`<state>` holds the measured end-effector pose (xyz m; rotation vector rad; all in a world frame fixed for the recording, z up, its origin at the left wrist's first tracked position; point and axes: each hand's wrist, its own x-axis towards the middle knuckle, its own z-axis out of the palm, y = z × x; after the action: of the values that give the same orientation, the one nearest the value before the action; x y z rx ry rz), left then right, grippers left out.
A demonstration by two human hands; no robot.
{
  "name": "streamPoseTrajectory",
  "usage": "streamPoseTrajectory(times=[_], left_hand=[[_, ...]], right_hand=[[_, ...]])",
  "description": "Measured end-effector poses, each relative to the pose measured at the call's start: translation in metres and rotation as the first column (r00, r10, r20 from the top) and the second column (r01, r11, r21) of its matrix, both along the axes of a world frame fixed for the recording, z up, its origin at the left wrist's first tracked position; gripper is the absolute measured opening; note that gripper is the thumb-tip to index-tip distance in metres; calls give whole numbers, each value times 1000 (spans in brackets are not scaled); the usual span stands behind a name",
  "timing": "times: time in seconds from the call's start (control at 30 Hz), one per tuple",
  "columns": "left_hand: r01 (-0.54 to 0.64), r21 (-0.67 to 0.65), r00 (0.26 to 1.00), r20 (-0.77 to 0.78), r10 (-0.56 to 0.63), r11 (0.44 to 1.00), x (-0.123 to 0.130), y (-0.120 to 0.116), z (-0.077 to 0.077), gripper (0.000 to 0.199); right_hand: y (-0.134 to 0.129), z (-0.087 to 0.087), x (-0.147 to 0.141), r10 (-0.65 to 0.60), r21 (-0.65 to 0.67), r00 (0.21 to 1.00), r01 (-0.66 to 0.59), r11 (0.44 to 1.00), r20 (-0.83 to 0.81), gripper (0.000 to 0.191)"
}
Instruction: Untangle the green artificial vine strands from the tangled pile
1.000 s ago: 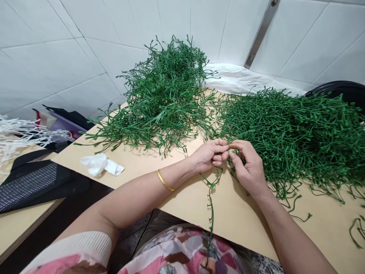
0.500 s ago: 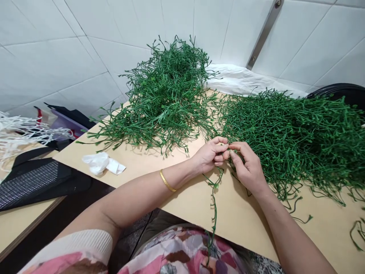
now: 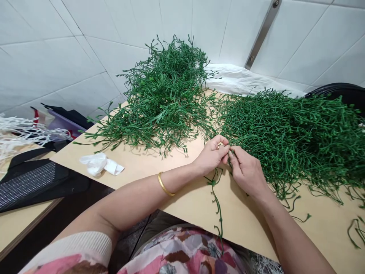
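Observation:
A thin green plastic stem point(image 3: 219, 209) with small side nubs hangs from my fingers, down over the table's front edge toward my lap. My left hand point(image 3: 214, 152) pinches its upper part, thumb against fingertips. Right beside it, my right hand point(image 3: 246, 167) pinches the same spot, and the two sets of fingertips touch. What exactly lies between the fingertips is mostly hidden. Behind my hands is a loose heap of green stems point(image 3: 168, 91), and a wider heap of green stems point(image 3: 285, 137) lies to the right, close to my right hand.
On the tan table point(image 3: 182, 201) a crumpled white tissue point(image 3: 101, 164) lies at left. Loose stems point(image 3: 356, 232) lie at far right. White strands point(image 3: 31, 131) and a black mesh item point(image 3: 31, 182) sit on another surface. A white tiled wall point(image 3: 108, 23) rises behind.
Both hands stay together while the right fingers close in tighter. The hanging stem's lower end has swung a little to the right. The view has shifted slightly.

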<state>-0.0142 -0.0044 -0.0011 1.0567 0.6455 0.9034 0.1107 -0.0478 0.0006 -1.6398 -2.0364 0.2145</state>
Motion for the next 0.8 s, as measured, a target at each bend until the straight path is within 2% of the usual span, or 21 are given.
streamPoseTrajectory(times=[0.07,0.13,0.23,0.3,0.4,0.47,0.53,0.6,0.67,0.73,0.8], left_hand=[[30,-63,1000,5,-30,998,-2,0,2,14],[123,-138,992,41,-118,983,-5,1,3,14],[317,-191,945,152,-291,929,-12,2,5,15],[415,-203,901,229,-369,887,-15,3,6,14],[446,-215,878,291,-379,869,-17,5,8,11],[381,-227,913,244,-326,896,-16,7,6,10],[289,-236,955,140,-262,928,-13,9,3,9],[211,-230,977,45,-206,950,-11,10,0,9],[168,-215,985,-12,-174,962,-9,11,-1,10],[163,-196,982,-59,-178,967,-7,11,1,12],[179,-177,974,-106,-199,968,-4,12,4,12]], right_hand=[[0,2,2,33,60,996,-38,997,86,22],[1,4,6,73,81,995,-79,994,72,22],[0,9,15,213,9,965,-214,977,-157,26],[-5,13,20,283,-62,859,-340,938,-427,27],[-15,18,23,292,-30,559,-495,868,-776,27],[-20,22,23,267,53,405,-468,882,-875,25],[-21,25,24,232,105,355,-342,934,-905,20],[-18,27,28,197,139,356,-182,973,-914,15],[-15,28,33,159,165,406,-21,986,-900,12],[-12,27,38,81,195,547,152,969,-833,12],[-10,24,40,-32,223,720,256,941,-693,14]])
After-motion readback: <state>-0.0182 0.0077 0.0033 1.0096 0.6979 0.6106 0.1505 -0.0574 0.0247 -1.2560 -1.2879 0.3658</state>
